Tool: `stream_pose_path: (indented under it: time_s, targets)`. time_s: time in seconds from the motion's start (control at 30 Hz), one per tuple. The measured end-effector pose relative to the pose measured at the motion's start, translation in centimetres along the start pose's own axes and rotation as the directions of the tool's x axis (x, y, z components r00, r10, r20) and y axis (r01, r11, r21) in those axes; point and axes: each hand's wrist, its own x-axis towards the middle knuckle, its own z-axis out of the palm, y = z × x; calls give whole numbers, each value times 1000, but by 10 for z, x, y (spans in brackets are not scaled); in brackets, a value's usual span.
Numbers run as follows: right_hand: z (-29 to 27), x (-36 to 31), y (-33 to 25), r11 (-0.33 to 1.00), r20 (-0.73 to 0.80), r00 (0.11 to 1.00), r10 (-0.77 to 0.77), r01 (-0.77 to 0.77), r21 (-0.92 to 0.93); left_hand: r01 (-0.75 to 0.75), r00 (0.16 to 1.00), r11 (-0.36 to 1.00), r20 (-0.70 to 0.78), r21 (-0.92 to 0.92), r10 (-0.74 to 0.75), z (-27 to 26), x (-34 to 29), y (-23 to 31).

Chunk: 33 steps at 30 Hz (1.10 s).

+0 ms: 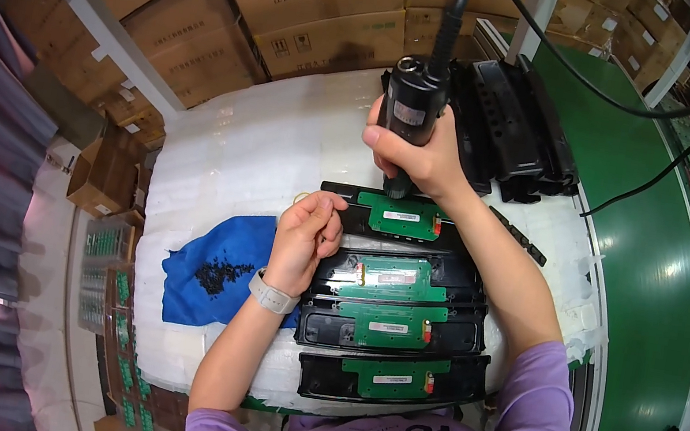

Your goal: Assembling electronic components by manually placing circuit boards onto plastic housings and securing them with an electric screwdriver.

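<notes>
My right hand [435, 159] is wrapped round a black corded electric screwdriver [415, 106]. The tool stands upright, its lower end at the back edge of the farthest black plastic housing [351, 222]. Whether its tip touches a screw is hidden. A green circuit board [379, 223] with a white label lies in that housing. At the housing's left end is my left hand [303, 236], fingers curled and thumb pressed to the index finger; what they hold, if anything, is too small to make out. Nearer me, three similar housings [328, 329] with green boards lie in a column.
Left of my left forearm, a blue cloth [185, 281] carries a pile of small black screws [220, 275]. More black housings [510, 124] are stacked at the back right. The screwdriver's cable [554, 68] arches rightward. Beyond the white-covered table [231, 145] runs a green surface [664, 290]; cardboard boxes [333, 0] stand behind.
</notes>
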Motion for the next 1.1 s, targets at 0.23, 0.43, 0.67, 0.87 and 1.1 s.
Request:
stream_pose_path:
  time_s: [0.23,0.43,0.67,0.87,1.1]
  targets:
    - [-11,-10,-21,901,-39,999,-5,22,434,-58,978,990,-193,130,83,12,1,-1]
    - [-6,-13,-37,741,-166,986,-34,136,658,-14,1000,979,-12,203,17,11,-2,0]
    - [-6,-17,-32,774,-119,993,-7,81,629,3,1000,959,12,283,-7,11,-1,-1]
    - [2,-19,-31,861,-181,978,106,0,508,-28,999,950,-17,312,35,15,-2,-5]
    - [4,-7,-25,833,-250,955,156,9,553,-34,981,899,-159,437,114,17,-5,4]
